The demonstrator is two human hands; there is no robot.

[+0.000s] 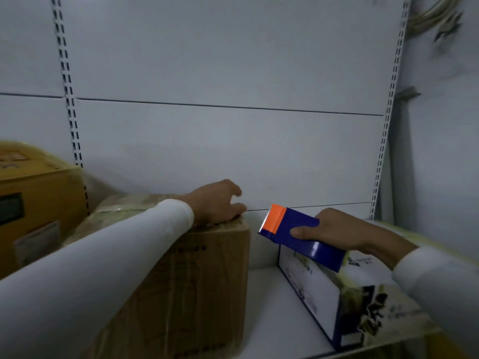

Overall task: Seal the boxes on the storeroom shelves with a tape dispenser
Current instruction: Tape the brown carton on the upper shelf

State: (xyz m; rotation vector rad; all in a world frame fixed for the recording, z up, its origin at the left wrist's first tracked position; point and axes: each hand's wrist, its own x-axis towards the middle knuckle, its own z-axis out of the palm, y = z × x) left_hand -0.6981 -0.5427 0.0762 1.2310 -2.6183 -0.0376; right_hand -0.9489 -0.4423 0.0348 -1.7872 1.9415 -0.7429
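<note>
While a person in white sleeves leans into a white metal storeroom shelf [267, 301], the work stands between boxes: a sealing pass looks finished or about to begin on the large brown cardboard box [186, 286], whose top already shows glossy strips of clear tape. That box sits at centre left on the shelf board, close to the white back panel [233, 151]. To its left stands a yellow cardboard carton [39, 203], and well to the right lies a white printed carton with dark blue edging [337, 294], yellowish tape across its top.

Resting on the brown box's far right corner, the left hand [217, 203] lies with fingers loosely spread and bent over the edge, steadying rather than gripping. Above the gap between the two cartons, the right hand [337, 233] holds the navy blue tape dispenser with an orange serrated cutter head [298, 233], thumb and fingers clamped round its body, the cutter pointing left toward the brown box.

Judged from this, the next move calls for bringing the cutter end down onto a seam, pressing the tape end fast, and drawing the dispenser along while the free hand holds the flaps flat.
</note>
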